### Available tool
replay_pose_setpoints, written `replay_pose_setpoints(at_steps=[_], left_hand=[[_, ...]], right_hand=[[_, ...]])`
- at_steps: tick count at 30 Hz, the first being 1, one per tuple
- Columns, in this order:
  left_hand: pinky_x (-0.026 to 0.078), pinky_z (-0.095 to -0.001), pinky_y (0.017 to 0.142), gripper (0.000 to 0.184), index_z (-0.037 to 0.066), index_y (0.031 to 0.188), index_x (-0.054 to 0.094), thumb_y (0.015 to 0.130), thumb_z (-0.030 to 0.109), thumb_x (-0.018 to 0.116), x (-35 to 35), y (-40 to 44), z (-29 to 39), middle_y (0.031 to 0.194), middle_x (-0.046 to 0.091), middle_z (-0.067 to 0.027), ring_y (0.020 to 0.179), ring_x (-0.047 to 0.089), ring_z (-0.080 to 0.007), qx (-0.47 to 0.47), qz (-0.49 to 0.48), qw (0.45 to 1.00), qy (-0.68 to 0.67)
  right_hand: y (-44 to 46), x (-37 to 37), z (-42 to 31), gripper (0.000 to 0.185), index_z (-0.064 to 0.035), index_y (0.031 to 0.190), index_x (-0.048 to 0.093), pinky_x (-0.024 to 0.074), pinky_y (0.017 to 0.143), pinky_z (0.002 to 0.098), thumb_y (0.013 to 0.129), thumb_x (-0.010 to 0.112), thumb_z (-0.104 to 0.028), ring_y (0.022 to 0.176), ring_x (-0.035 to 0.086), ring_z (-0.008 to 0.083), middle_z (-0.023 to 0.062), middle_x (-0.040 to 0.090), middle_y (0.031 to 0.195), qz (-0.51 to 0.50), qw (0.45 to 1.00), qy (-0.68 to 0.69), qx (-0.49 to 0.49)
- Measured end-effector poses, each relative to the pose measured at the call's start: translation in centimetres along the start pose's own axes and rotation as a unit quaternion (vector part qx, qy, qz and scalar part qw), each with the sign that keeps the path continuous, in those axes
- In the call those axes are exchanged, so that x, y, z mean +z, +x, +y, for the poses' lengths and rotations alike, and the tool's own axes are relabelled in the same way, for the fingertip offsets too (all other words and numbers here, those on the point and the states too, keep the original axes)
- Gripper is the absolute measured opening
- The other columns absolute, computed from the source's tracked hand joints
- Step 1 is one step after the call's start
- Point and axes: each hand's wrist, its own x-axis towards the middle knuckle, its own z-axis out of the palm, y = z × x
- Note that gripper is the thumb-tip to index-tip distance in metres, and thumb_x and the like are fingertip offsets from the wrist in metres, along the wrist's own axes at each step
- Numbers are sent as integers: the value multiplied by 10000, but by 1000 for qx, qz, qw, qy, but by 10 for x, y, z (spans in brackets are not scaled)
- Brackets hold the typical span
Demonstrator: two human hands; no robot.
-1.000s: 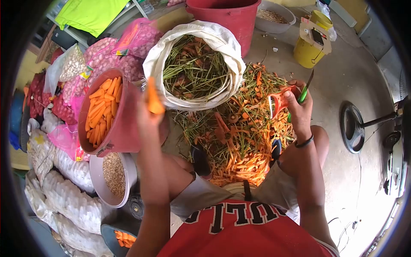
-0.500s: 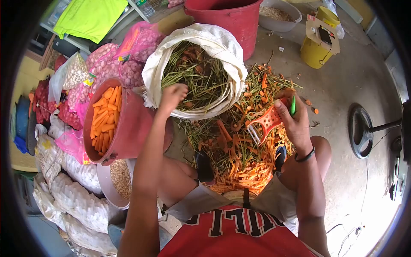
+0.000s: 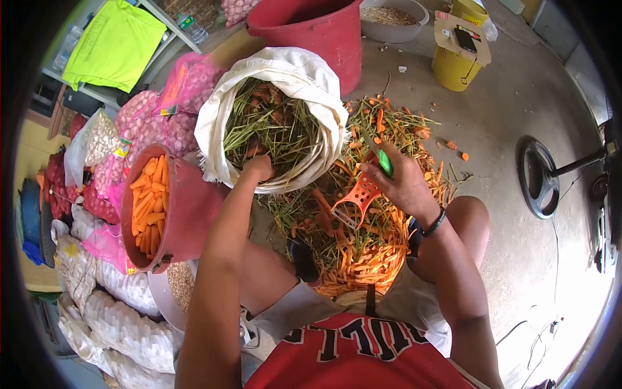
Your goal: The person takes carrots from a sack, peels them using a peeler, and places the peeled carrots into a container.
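My left hand [image 3: 260,168] reaches over the near rim of a white woven sack [image 3: 314,72], its fingertips hidden among the green stalks [image 3: 285,123] and unpeeled carrots [image 3: 269,97] inside. In my right hand [image 3: 409,188] are two tools: an orange peeler [image 3: 360,196], blade pointing down-left, and a green-handled knife [image 3: 385,163], its blade up beyond the fingers. Below them a heap of orange carrot peelings [image 3: 369,262] mixed with cut stalks covers the floor between my feet. Left of my left arm, a tilted red bucket [image 3: 194,207] holds peeled carrots [image 3: 150,201].
Pink mesh bags of garlic [image 3: 152,126] and white sacks [image 3: 126,321] pile up at the left. Behind the sack stands a large red tub [image 3: 330,42]. A yellow bucket [image 3: 455,70] bears cardboard and a phone. A black round stand base [image 3: 539,179] is at the right.
My left hand has gone from above the sack's left rim down into the stalks. My right hand has shifted left and slightly down with both tools. The view has swung a little.
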Motion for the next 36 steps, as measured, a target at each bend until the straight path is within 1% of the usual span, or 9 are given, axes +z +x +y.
replay_pose_setpoints(at_steps=[4, 8, 12, 15, 18, 20, 26, 32, 36], left_hand=[[507, -411, 955, 451, 6, 1188, 641, 900, 352, 623, -21, -27, 15, 1293, 602, -207, 1188, 593, -331, -5, 25, 999, 34], [506, -407, 956, 560, 18, 1205, 643, 856, 456, 667, -34, -38, 4, 1273, 618, -194, 1177, 604, -317, -4, 29, 998, 60], [524, -390, 795, 528, -10, 1037, 711, 802, 463, 719, -78, -58, -19, 975, 719, -178, 899, 688, -307, 73, -12, 997, -13], [416, -301, 629, 422, -20, 963, 687, 781, 352, 766, -112, -112, -31, 830, 671, -80, 733, 584, -151, 87, -23, 967, -239], [446, -245, 633, 260, 46, 996, 667, 855, 260, 716, -108, -142, -51, 827, 655, -4, 757, 601, -96, 136, 11, 847, -514], [493, -292, 756, 446, 24, 1231, 564, 885, 269, 701, -105, -191, -33, 1038, 652, -53, 889, 630, -125, 164, 21, 717, -677], [451, -290, 945, 522, -1, 1314, 517, 846, 69, 736, -36, -207, 52, 1178, 611, -54, 1074, 574, -133, 239, 165, 724, -625], [509, -361, 992, 425, 77, 1291, 478, 908, 7, 647, 8, -213, 131, 1250, 565, -96, 1151, 580, -218, 278, 127, 344, -888], [521, -324, 957, 337, 68, 1232, 512, 924, 48, 648, 6, -216, 144, 1189, 585, -83, 1113, 595, -190, 310, 146, 296, -892]], right_hand=[[-3, -1, 1, 302, -8, 1041, 584, 493, 635, 442, 900, 693, -252, 686, 646, 381, 206, 629, 727, 11, 999, -32, -30], [-2, 4, 10, 330, -17, 1034, 593, 485, 631, 455, 910, 668, -312, 665, 635, 381, 202, 620, 689, -22, 999, -40, -24], [-4, 14, 13, 259, -22, 1010, 619, 489, 651, 438, 918, 648, -262, 690, 638, 363, 187, 651, 761, -26, 993, -100, -51], [-5, 29, 27, 240, -45, 1021, 635, 493, 651, 450, 919, 633, -263, 705, 636, 374, 189, 646, 759, -58, 988, -130, -66], [-11, 36, 25, 238, -53, 1044, 651, 510, 662, 447, 910, 635, -249, 722, 653, 361, 187, 662, 776, -80, 983, -153, -68], [-14, 41, 23, 247, -54, 1063, 655, 514, 666, 446, 906, 634, -243, 728, 660, 357, 188, 669, 787, -87, 981, -152, -81], [-31, 55, 20, 220, -60, 1033, 646, 520, 743, 441, 871, 618, -206, 823, 676, 366, 191, 685, 873, -197, 977, -11, -82], [-59, 71, 13, 212, -34, 1051, 643, 520, 758, 417, 896, 590, -169, 821, 676, 335, 190, 680, 888, -132, 990, 40, -18], [-61, 67, 3, 223, -17, 1069, 640, 512, 743, 413, 911, 581, -164, 824, 682, 340, 221, 679, 912, -40, 999, 33, -6]])
